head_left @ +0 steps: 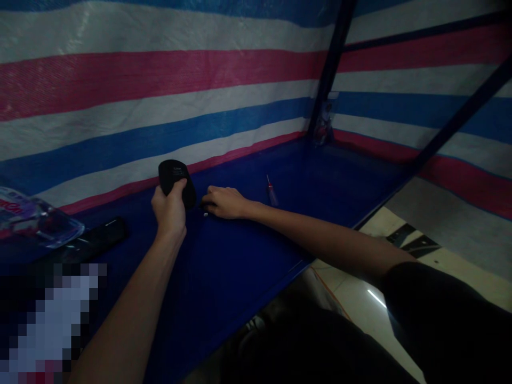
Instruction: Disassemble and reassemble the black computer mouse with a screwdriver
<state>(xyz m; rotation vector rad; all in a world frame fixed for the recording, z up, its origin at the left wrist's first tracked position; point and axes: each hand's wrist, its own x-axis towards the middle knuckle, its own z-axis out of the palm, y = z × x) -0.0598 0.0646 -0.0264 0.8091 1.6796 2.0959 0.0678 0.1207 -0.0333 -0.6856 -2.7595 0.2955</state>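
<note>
Head view is showing you working at a dim blue bench (248, 266) backed by striped tarp (120, 80). Your left hand (170, 210) is gripping a black mouse (176, 181), tilted up off the bench. Your right hand (224, 202) is lying curled by a tiny white speck (205, 214), too small to identify; whether it is pinching anything, you cannot tell.

Black computer mouse (176, 181): rounded, matte casing with a small pale label on the side facing the camera, held raised and tilted just above the blue surface (240, 256), close to the striped back wall. Small white piece (205, 214): tiny and pale, lying flat on the surface just right of the mouse; too small to identify further.
</note>
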